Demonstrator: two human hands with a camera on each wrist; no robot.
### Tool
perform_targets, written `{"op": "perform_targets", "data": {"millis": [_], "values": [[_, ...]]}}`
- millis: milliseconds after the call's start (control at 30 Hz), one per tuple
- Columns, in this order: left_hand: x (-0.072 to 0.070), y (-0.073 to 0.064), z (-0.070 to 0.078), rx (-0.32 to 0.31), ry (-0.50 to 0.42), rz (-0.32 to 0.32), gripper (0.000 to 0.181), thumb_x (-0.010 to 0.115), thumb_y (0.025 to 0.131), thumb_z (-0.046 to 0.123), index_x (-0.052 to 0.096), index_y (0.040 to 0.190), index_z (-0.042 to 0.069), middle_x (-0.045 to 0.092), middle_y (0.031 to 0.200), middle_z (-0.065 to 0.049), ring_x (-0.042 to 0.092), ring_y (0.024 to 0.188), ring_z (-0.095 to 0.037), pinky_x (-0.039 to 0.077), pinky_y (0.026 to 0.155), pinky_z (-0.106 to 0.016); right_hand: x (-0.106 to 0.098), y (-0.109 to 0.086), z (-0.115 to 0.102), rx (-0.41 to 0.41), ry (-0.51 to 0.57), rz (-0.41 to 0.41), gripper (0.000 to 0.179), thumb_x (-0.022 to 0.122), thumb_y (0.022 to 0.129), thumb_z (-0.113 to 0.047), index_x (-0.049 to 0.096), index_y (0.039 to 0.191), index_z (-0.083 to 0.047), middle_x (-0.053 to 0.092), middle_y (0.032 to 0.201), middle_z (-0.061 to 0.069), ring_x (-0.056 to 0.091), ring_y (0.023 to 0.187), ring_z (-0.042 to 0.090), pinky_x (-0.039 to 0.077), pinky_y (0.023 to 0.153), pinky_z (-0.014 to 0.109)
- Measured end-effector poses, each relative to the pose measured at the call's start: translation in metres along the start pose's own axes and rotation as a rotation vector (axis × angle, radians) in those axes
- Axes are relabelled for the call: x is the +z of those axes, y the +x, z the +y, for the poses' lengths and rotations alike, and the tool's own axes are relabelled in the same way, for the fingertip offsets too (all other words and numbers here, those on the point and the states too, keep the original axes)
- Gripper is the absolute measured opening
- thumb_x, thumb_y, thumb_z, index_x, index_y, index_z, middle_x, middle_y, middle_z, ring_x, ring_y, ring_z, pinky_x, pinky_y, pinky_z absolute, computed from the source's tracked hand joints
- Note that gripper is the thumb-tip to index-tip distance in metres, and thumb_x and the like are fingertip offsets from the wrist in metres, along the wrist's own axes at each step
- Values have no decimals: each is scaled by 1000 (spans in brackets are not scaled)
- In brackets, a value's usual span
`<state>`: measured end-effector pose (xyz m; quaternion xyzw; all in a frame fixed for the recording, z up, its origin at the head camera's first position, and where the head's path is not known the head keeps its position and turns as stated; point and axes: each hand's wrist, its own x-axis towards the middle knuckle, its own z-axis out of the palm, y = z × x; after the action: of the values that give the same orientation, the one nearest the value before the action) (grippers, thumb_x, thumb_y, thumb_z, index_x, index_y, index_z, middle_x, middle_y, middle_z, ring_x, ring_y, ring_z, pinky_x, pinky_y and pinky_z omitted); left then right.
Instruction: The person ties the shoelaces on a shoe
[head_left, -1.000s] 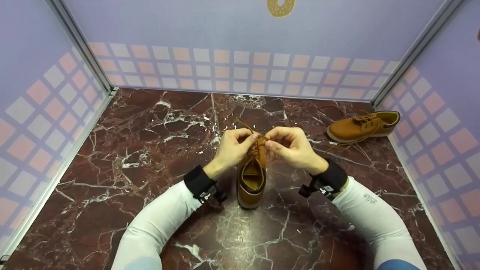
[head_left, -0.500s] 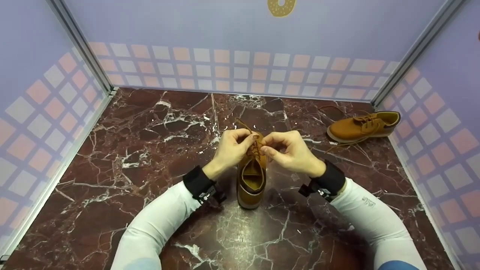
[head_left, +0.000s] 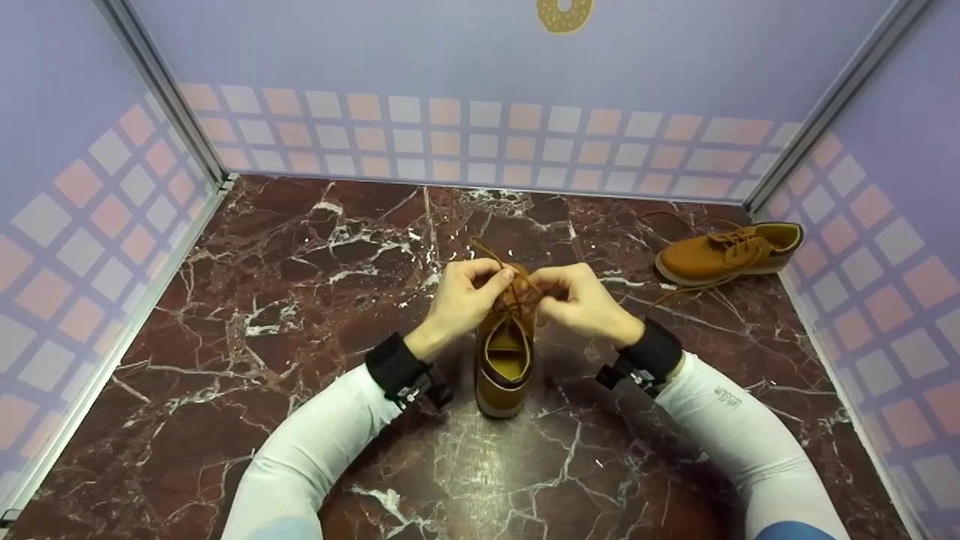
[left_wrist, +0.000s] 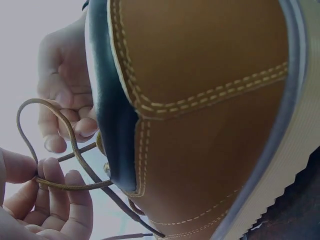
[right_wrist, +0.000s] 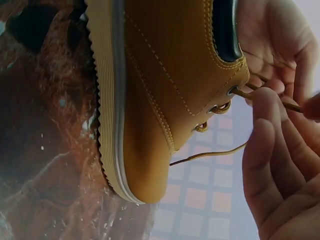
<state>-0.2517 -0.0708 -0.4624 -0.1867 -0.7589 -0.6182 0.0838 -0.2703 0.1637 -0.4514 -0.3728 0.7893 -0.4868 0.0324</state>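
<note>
A tan leather shoe (head_left: 506, 367) stands upright on the floor, its heel toward me. My left hand (head_left: 469, 296) pinches its brown shoelace (left_wrist: 75, 187) between thumb and fingers, with a loop rising above the pinch in the left wrist view. Across the lacing, my right hand (head_left: 581, 304) has its curled fingers on the lace. In the right wrist view, a lace strand (right_wrist: 292, 106) runs from the top eyelet behind the right fingers (right_wrist: 265, 145) to the thumb at the frame's edge. The hands partly hide the shoe's front in the head view.
A matching tan shoe (head_left: 720, 255) lies at the back right with loose laces, close to the right wall. Lilac walls (head_left: 480, 135) with pink and white squares enclose the dark red marble floor (head_left: 337, 300) on three sides.
My right hand has moved slightly left and inward toward the lacing, then its thumb and index shifted along the lace. The left hand keeps its pinch, and both shoes stay put.
</note>
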Motion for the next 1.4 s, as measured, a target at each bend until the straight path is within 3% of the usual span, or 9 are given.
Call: {"op": "perform_targets", "data": {"millis": [167, 333, 500, 633, 733, 933, 1133, 1267, 1400], "values": [[1, -1, 1, -10, -37, -8, 18, 72, 106, 9, 84, 100, -2, 78, 80, -18, 60, 65, -5, 48, 62, -18, -2, 5, 4, 203, 175, 52, 39, 43, 98, 3, 80, 111, 8, 81, 88, 30, 74, 57, 22, 58, 51, 27], [2, -2, 2, -12, -63, -22, 19, 71, 107, 7, 83, 100, -5, 76, 75, -16, 63, 62, -11, 50, 59, -18, -5, 17, 14, 346, 279, 80, 41, 41, 99, 0, 78, 115, 9, 82, 79, 8, 72, 57, 18, 58, 50, 28], [3, -2, 2, 0, -45, -24, 20, 71, 107, 8, 83, 99, -6, 77, 76, -18, 63, 62, -12, 50, 59, -17, -8, 27, 27, 400, 356, 120, 39, 44, 97, 5, 75, 120, 10, 84, 86, -2, 73, 60, 14, 58, 52, 26], [3, -2, 2, -7, -49, -28, 21, 71, 107, 8, 81, 97, -8, 76, 78, -22, 61, 63, -12, 49, 59, -18, -8, 32, 34, 435, 360, 132, 26, 56, 107, -2, 75, 122, 9, 84, 86, -2, 71, 58, 12, 57, 51, 25], [3, -2, 2, -11, -46, -22, 20, 72, 106, 8, 82, 98, -7, 77, 80, -21, 61, 64, -8, 49, 60, -18, -6, 35, 36, 463, 324, 90, 21, 66, 108, -8, 79, 115, 6, 80, 75, -4, 68, 54, 9, 57, 50, 24], [4, -2, 2, -11, -78, -31, 18, 73, 105, 6, 82, 96, -5, 77, 79, -21, 63, 63, -9, 52, 60, -17, 0, 39, 29, 471, 121, -93, 20, 66, 98, -6, 84, 95, 4, 71, 56, -8, 63, 45, 6, 53, 45, 22], [5, -2, 2, -11, -76, -49, 22, 73, 106, 8, 80, 91, -5, 75, 75, -21, 64, 62, -9, 52, 60, -18, 9, 44, 18, 536, -72, -178, 30, 62, 95, -14, 65, 66, -15, 54, 46, -11, 49, 39, 5, 41, 40, 22], [5, -4, 1, -9, -69, -57, 23, 73, 107, 9, 80, 90, -5, 74, 75, -22, 64, 63, -9, 52, 61, -18, 14, 45, 16, 541, -134, -225, 36, 63, 97, -18, 53, 63, -22, 45, 50, -12, 40, 41, 4, 34, 42, 22], [3, -5, 1, 4, -67, -53, 23, 73, 107, 9, 80, 90, -5, 74, 75, -25, 63, 63, -10, 51, 61, -17, 15, 45, 16, 481, -156, -224, 31, 62, 96, -15, 54, 67, -21, 46, 56, -11, 41, 46, 5, 35, 47, 21]]}}
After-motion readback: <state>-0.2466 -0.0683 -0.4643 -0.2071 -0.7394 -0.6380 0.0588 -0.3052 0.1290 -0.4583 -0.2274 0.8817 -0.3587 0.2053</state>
